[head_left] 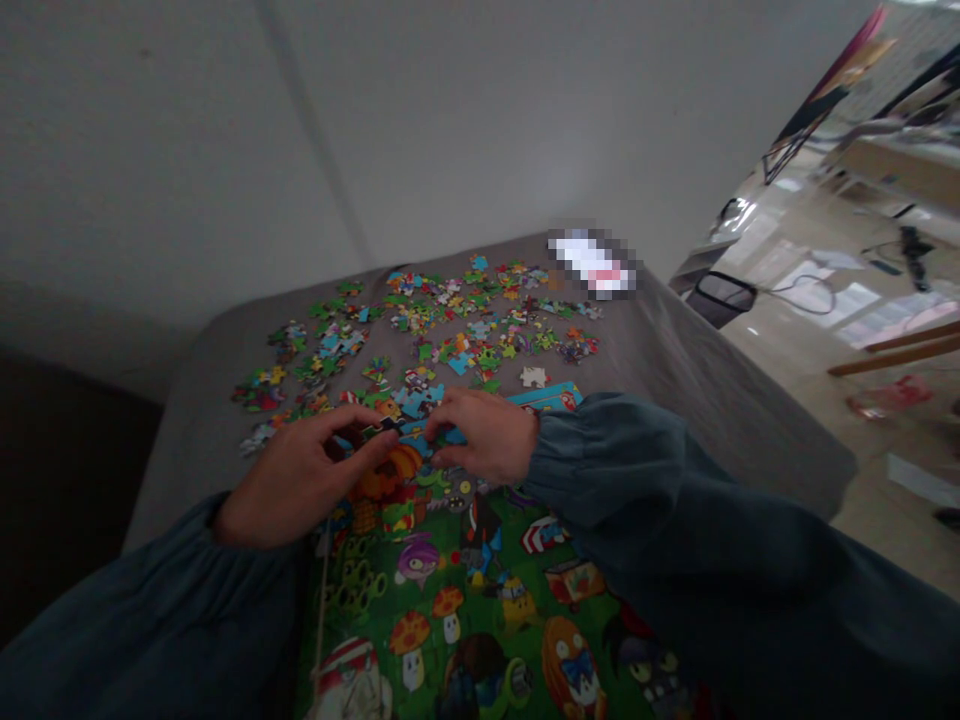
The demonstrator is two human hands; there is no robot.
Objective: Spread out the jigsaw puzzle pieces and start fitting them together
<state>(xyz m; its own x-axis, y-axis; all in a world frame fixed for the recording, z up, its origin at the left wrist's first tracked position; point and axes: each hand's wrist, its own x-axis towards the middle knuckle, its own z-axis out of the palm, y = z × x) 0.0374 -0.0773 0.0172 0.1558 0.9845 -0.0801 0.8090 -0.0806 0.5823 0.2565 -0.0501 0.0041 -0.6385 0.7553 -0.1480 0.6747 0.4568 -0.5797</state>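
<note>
Two hands met at frame centre: left hand (304, 478) and right hand (480, 432) pinch small blue cardboard jigsaw piece (411, 433), pressed at top edge of colourful assembled cartoon puzzle (465, 590); loose pieces (450, 320) spread above on grey cloth-covered table (675, 350), within reach.

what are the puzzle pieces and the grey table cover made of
Puzzle pieces: likely printed cardboard; they lie flat with bright pictures, and one shows a pale plain side. Finish too dim to judge. Cover: looks like matte grey cloth, draping softly over the edge without shine. Both hands pinch pieces at the assembled part.
</note>
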